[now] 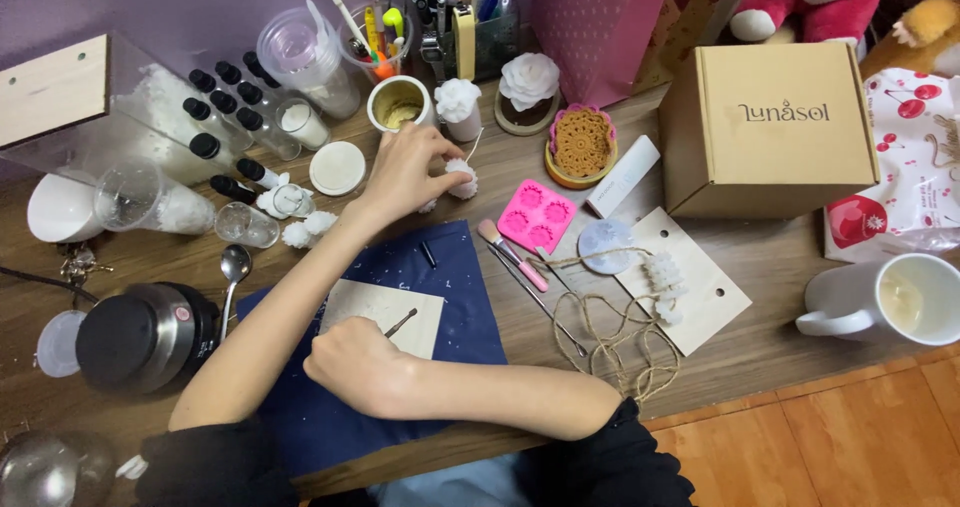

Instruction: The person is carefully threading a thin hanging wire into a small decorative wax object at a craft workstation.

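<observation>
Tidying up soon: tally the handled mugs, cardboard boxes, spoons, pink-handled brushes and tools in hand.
White ceramic handled mug: 1
Brown cardboard box: 1
Silver metal spoon: 1
Pink-handled brush: 1
Thin metal tool in right hand: 1
Total: 5

The left hand (pixel 405 172) is pinching a white wax flower (pixel 461 179) above the wooden table (pixel 770 267), while the right hand (pixel 355 367) is holding a thin metal tool (pixel 401 323) over a wooden board (pixel 385 312) on a navy cloth (pixel 470 297).
</observation>
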